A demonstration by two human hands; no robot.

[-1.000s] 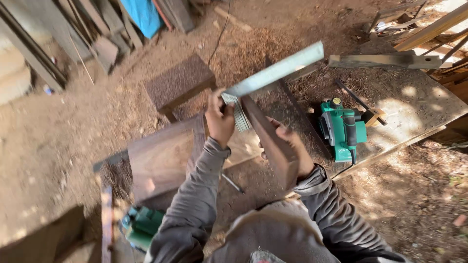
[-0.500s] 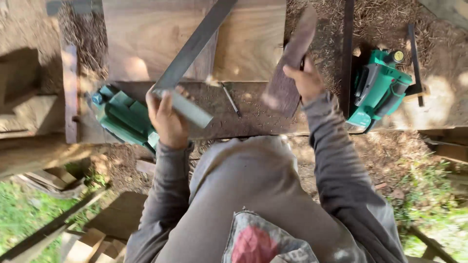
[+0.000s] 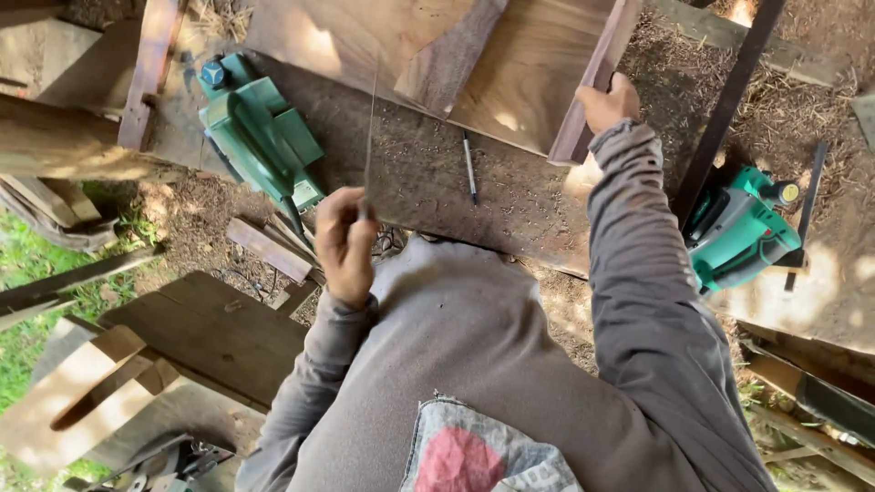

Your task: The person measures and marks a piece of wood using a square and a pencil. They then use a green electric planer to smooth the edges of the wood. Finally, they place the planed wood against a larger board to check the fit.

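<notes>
My left hand (image 3: 346,244) is closed on the near end of a long thin metal straightedge (image 3: 369,118). The straightedge is seen edge-on and reaches up over a wide wooden board (image 3: 519,82). My right hand (image 3: 606,100) grips the near end of a narrow dark plank (image 3: 597,77) that stands on edge along the board's right side. A pen (image 3: 469,169) lies on the sawdust-covered workbench (image 3: 428,187) between my two hands.
A green electric planer (image 3: 260,137) lies on the bench at the left. A second green power tool (image 3: 738,232) sits at the right beside a dark bar (image 3: 725,109). Offcuts and planks (image 3: 210,333) are stacked below the bench at the left, next to grass.
The straightedge has turned from flat to edge-on, and my left hand has drawn nearer my body. My right hand now holds the plank on edge against the board. The view has shifted.
</notes>
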